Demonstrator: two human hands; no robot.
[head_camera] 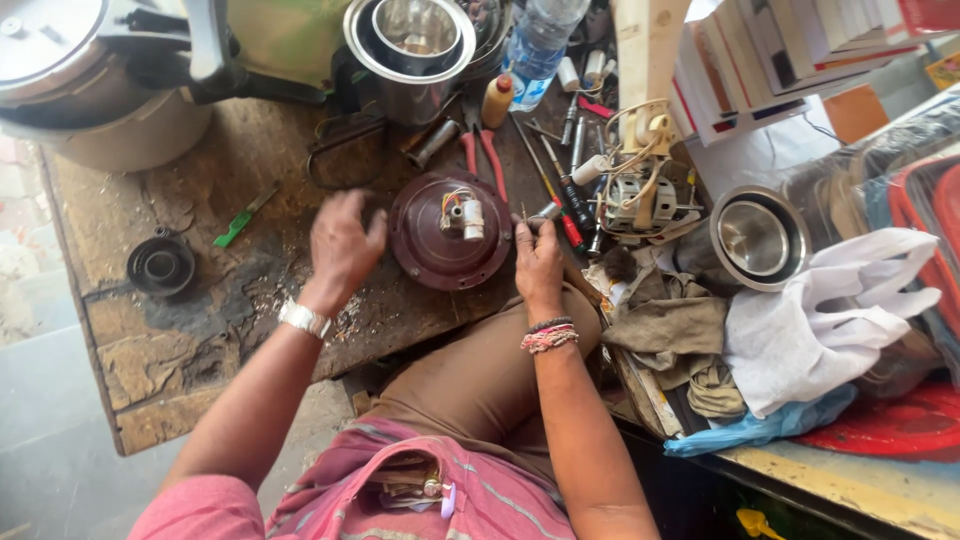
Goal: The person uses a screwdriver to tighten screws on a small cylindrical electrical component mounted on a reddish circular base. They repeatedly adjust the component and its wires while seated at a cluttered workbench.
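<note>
At the far left a black ring part [160, 266] is lying on the worn wooden board [120, 360], and a green tool [245, 216] is lying near it, both well apart from the hands. The left hand [342, 243] is hovering just beside the left edge of the round brown motor cover [448, 232]; its fingers are spread open and it is gripping nothing, probably to steady the cover. The cover is lying flat at the middle of the board, in front of the person's knee, with a small white part and wires on top. The right hand [538, 262] is closing around a small metal piece [547, 211] at the cover's right edge, holding it near the work. Behind it, screwdrivers [565, 200] and red pliers [483, 150] are lying within reach. At the right a steel bowl [757, 236] is resting among cloths [830, 310].
</note>
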